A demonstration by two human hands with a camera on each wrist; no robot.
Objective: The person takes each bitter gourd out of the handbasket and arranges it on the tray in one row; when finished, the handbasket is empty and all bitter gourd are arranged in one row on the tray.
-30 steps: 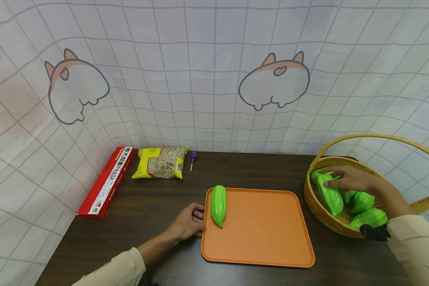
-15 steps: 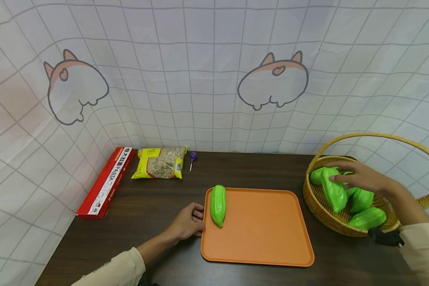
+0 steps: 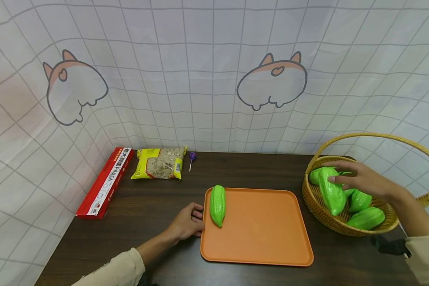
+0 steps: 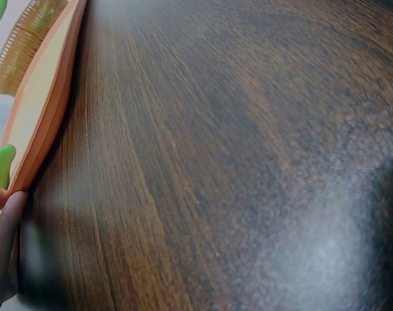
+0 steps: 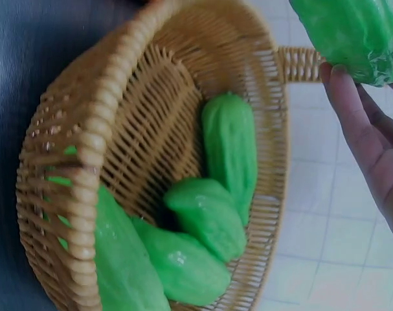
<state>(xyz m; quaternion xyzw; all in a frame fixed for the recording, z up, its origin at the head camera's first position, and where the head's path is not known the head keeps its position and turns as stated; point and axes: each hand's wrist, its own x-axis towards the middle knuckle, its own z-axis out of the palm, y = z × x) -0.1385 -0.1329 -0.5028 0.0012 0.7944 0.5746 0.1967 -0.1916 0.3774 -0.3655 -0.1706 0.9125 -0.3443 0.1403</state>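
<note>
My right hand (image 3: 366, 182) grips a glossy green ridged gourd (image 3: 331, 192) between thumb and fingers, over the wicker basket (image 3: 316, 214). The right wrist view shows this gourd clear of the basket's rim, with fingertips (image 5: 339, 72) at its end. Several similar green gourds (image 5: 230, 139) lie inside the basket. At the left edge of an orange tray (image 3: 262, 228), my left hand (image 3: 186, 223) pinches the rim, thumb on top and a finger against the outer side. One green gourd (image 3: 217, 205) lies lengthwise on the tray, along its left side.
A red pasta box (image 3: 105, 182) lies at the table's left edge. Beside it are a yellow food packet (image 3: 160, 163) and a purple lollipop (image 3: 192, 157). The basket's tall handle (image 3: 375, 135) arches over its opening. A grid-patterned cloth (image 3: 207, 79) hangs behind the table.
My right hand has lifted a gourd from the others in the basket and shifted slightly right with it; the gourd hangs steeper, then moves a little left. The left hand and tray stay put.
</note>
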